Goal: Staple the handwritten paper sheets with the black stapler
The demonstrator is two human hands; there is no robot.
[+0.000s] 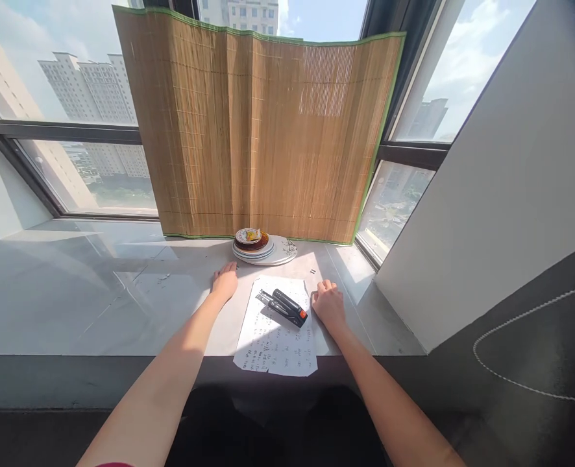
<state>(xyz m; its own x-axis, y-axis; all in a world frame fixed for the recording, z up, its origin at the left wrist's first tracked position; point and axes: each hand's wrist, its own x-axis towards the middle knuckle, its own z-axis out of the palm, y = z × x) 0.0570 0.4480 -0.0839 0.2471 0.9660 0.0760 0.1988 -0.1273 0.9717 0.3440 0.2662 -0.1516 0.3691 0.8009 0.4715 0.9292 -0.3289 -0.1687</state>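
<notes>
Head view. Person at a sunlit window ledge (pixel 122 311), both arms stretched forward, a hand to each side of a sheet of paper (pixel 275 350).

Left hand (pixel 225 281): resting on the ledge, just left of the sheet, fingers loosely bent. I cannot tell whether anything is pinched under the fingertips. Right hand (pixel 328 302): down on the ledge, just beside the sheet's right edge, fingers curled under; again cannot tell if they grip something. Hands well apart from each other.

Between them, on the sheet: a black stapler (pixel 287 310), lying slantwise, an orange-red patch at its end toward the right hand. Neither hand touches it. Sheet covered in handwriting, its near end hanging over the front of the ledge, partly in shade.

Beyond the left hand and a little to its right: a stack of plates (pixel 252 253), small yellow packet (pixel 252 235) on top. An oval plate (pixel 286 248) pokes out from the stack on the right-hand side. Small dark bit (pixel 313 271) on the ledge, just past the right hand's fingers.

Farther off, past both hands, a bamboo mat (pixel 272 149) with green edging stands upright before the window.
</notes>
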